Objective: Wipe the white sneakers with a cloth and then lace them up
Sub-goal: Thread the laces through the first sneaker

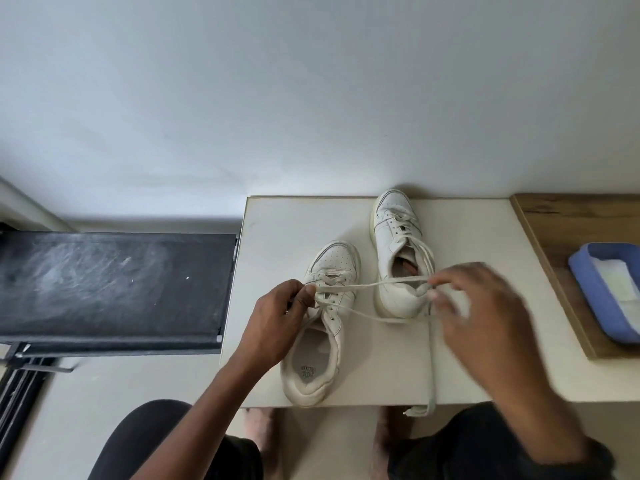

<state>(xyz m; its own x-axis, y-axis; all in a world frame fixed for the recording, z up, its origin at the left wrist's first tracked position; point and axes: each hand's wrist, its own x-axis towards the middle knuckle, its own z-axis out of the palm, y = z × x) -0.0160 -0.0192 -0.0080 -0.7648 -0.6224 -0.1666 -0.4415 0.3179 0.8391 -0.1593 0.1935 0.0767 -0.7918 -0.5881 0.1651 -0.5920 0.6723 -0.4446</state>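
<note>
Far sneaker seems laced; near sneaker is only half threaded, its lace pinched by left hand and right hand.

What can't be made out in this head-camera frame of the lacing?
- Head view: left hand covers where the lace meets the near sneaker.
- Head view: right hand is motion-blurred; its grip on the lace is unclear.
- Head view: blue tray is cut by the right edge; its white contents are unidentifiable.
- Head view: insole print is too small to read.
</note>
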